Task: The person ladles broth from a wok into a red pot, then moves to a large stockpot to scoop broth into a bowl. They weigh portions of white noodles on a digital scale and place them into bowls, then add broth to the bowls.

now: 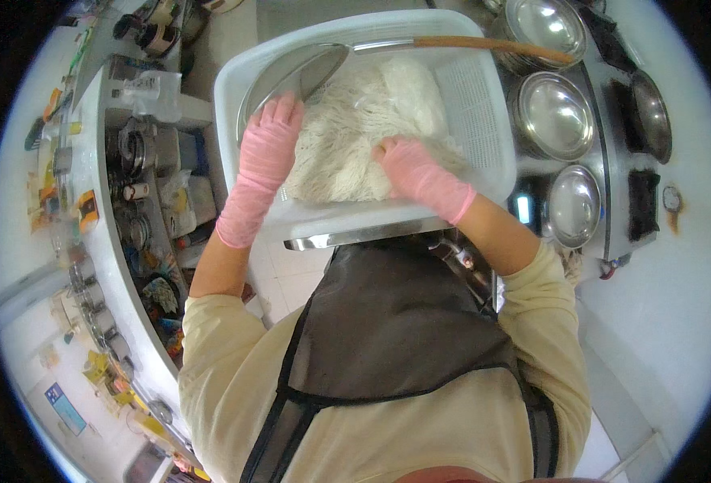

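A heap of thin white noodles (343, 145) lies in a white perforated plastic basket (482, 115) before me. My left hand (273, 142), in a pink glove, is at the near side of a round wire-mesh strainer (325, 66). Its fingers overlap the mesh, and whether they grip the rim cannot be made out. The strainer tilts inside the basket's left side, and its wooden handle (488, 43) reaches across the far right rim. My right hand (419, 172), also pink-gloved, has its fingers curled on the near right part of the noodles, with the fingertips partly hidden.
Stacked stainless steel bowls (555, 115) stand on a metal counter to the right, beside a lit screen (523, 209). A metal edge (355, 234) runs below the basket. On the left, a white counter (114, 265) has shelves of containers underneath.
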Available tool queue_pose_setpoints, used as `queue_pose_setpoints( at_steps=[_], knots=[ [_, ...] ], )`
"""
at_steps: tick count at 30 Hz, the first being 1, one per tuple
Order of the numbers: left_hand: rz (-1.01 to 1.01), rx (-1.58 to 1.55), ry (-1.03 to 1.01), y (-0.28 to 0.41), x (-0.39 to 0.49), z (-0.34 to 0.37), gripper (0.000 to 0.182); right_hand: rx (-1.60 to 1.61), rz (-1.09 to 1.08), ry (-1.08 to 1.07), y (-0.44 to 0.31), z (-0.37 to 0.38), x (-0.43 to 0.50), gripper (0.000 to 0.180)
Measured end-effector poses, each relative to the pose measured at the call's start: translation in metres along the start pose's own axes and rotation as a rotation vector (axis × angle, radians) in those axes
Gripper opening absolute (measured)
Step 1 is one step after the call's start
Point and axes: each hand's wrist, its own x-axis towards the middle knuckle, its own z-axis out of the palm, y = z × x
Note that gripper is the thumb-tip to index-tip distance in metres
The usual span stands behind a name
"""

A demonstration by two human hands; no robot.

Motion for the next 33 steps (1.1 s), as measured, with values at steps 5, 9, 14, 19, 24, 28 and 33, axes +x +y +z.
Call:
queue_pose_setpoints(
  at_steps=[5, 9, 14, 19, 24, 28, 33],
  knots=[
    [-0.03, -0.105, 0.033, -0.038, 0.011, 0.024, 0.031, 0.141, 0.017, 0.085, 0.006, -0.002, -0.008, 0.034],
    [-0.036, -0.286, 0.044, -0.041, 0.012, 0.04, 0.029, 0.576, 0.21, 0.22, 0.031, 0.011, -0.018, 0.039],
    [-0.063, -0.647, -0.47, 0.003, 0.004, 0.032, 0.043, 1.248, 0.368, 0.547, 0.057, -0.003, -0.063, 0.035],
    [0.01, -0.582, -0.71, 0.052, -0.019, 0.037, 0.088, 1.083, 0.139, 0.432, 0.072, -0.001, -0.092, 0.031],
    [-0.07, -0.504, -0.696, 0.062, -0.031, 0.037, 0.101, 0.568, 0.209, -0.16, 0.076, 0.012, -0.079, 0.044],
    [-0.206, -0.373, -0.66, 0.045, -0.053, 0.037, 0.091, 0.619, 0.226, 0.062, 0.058, -0.026, -0.048, 0.047],
    [-0.157, -0.588, -0.691, 0.023, -0.063, 0.062, 0.063, 0.511, 0.089, 0.143, 0.01, -0.038, 0.038, 0.048]
  ],
)
